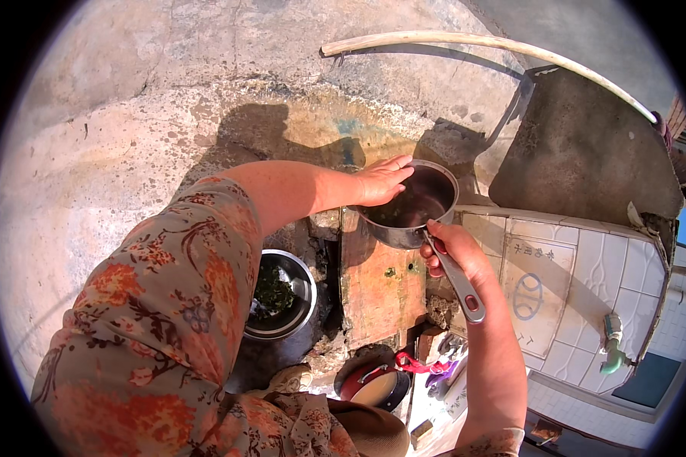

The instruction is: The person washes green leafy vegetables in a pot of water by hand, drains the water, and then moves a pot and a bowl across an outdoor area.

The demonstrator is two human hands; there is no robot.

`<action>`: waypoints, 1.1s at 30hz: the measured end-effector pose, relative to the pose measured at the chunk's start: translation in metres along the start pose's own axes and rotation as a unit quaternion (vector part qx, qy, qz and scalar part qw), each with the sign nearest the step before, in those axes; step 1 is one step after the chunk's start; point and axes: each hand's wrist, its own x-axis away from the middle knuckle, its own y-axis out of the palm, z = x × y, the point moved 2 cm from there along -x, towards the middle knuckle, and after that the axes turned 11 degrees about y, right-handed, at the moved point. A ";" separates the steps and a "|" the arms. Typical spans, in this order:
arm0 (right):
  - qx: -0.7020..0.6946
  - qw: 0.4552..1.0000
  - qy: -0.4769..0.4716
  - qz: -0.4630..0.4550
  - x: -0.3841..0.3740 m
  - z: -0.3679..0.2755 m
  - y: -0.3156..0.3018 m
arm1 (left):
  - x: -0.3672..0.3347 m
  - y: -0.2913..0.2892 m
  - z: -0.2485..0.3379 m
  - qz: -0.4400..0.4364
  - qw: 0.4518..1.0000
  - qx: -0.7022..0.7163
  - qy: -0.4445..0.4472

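A metal saucepan (421,204) with a dark inside is held tilted in front of me. My right hand (456,251) is closed around the base of its long grey handle (457,278), thumb up by the rim. My left hand (386,181) lies across the pan's left rim, fingers stretched out and partly over the opening. Little can be made out in the shadowed bottom of the pan. Beneath it is a worn wooden board (381,293). Below my left arm stands a metal basin (311,293) holding dark green leaves (273,295).
A white-tiled ledge (594,270) with a green-ended tap (613,354) runs along the right. Near my body sits a red-sided pan (351,385), beside a red strap (415,364). A long curved pole (465,38) lies on the concrete at the far side.
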 end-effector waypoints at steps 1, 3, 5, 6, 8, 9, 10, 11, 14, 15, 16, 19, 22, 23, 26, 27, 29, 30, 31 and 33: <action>0.001 1.000 -0.001 0.000 0.001 -0.001 0.000 | 0.000 0.001 -0.001 0.003 1.000 -0.003 0.003; 0.003 1.000 -0.003 0.001 0.002 -0.001 0.000 | 0.000 0.002 -0.002 0.009 1.000 -0.005 0.009; 0.003 1.000 -0.003 0.003 0.002 -0.001 0.000 | 0.000 0.003 -0.003 0.015 1.000 -0.004 0.014; 0.006 1.000 -0.004 0.003 0.002 -0.001 -0.001 | -0.001 0.002 -0.002 0.013 1.000 -0.002 0.010; 0.012 1.000 -0.007 0.003 0.002 0.000 -0.001 | -0.001 0.001 0.001 0.008 1.000 0.001 0.002; 0.012 1.000 -0.006 0.004 0.002 0.000 -0.002 | -0.002 0.001 0.002 0.009 1.000 0.002 0.003; 0.013 1.000 -0.006 0.005 0.003 0.000 -0.002 | -0.002 0.000 0.003 0.009 1.000 0.002 0.003; 0.013 1.000 -0.006 0.005 0.003 0.000 -0.002 | -0.003 0.000 0.003 0.009 1.000 0.003 0.004; 0.015 1.000 -0.005 0.005 0.004 -0.001 -0.002 | -0.002 0.000 0.003 0.005 1.000 0.001 -0.002; 0.017 1.000 -0.007 0.009 0.005 -0.001 -0.001 | -0.002 0.000 0.003 0.005 1.000 0.001 -0.003; 0.019 1.000 -0.008 0.012 0.006 -0.002 -0.001 | -0.003 0.000 0.003 0.005 1.000 0.000 -0.004; 0.020 1.000 -0.007 0.015 0.006 -0.002 -0.001 | -0.003 -0.001 0.005 0.003 1.000 0.000 -0.003; 0.018 1.000 -0.006 0.015 0.007 -0.002 0.000 | -0.002 -0.001 0.005 0.005 1.000 0.003 -0.001; 0.018 1.000 -0.006 0.015 0.007 -0.002 0.000 | -0.002 -0.001 0.005 0.006 1.000 0.004 0.000; 0.019 1.000 -0.006 0.015 0.007 -0.002 0.000 | -0.002 0.000 0.005 0.009 1.000 0.005 0.004; 0.019 1.000 -0.006 0.015 0.007 -0.002 -0.001 | -0.002 0.000 0.005 0.010 1.000 0.005 0.004; 0.019 1.000 -0.008 0.014 0.006 -0.001 -0.001 | -0.003 0.000 0.005 0.012 1.000 0.004 0.006; 0.019 1.000 -0.008 0.014 0.006 -0.002 -0.001 | -0.003 0.000 0.005 0.013 1.000 0.004 0.008; 0.018 1.000 -0.008 0.014 0.006 -0.002 -0.001 | -0.002 0.000 0.004 0.013 1.000 0.005 0.010; 0.018 1.000 -0.010 0.013 0.005 -0.002 -0.001 | -0.002 0.000 0.004 0.015 1.000 0.005 0.011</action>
